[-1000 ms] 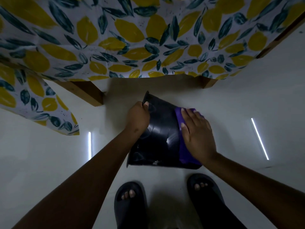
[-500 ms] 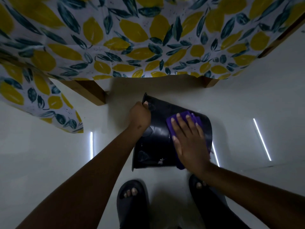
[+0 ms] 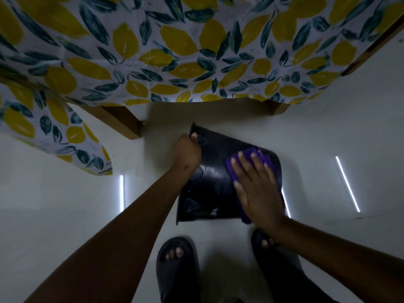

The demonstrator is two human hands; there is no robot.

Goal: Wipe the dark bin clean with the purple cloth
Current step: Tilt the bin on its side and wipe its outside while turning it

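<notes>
The dark bin (image 3: pixel 213 182) lies on its side on the pale floor, just below the table's edge. My left hand (image 3: pixel 187 153) grips its rim at the upper left corner and holds it still. My right hand (image 3: pixel 256 189) lies flat, fingers spread, on the bin's upward-facing side and presses the purple cloth (image 3: pixel 251 157) against it. The cloth shows beyond my fingertips and along the side of my palm; the rest is under the hand.
A table with a lemon-and-leaf printed cloth (image 3: pixel 175 51) overhangs the top of the view, with wooden legs (image 3: pixel 122 121) at left and right. My feet in dark slippers (image 3: pixel 177 265) stand right below the bin. Bright light streaks (image 3: pixel 347 184) reflect on the floor.
My right hand and the cloth slid from the bin's right edge onto the middle of its side, then up and slightly right. The left hand kept its grip on the rim.
</notes>
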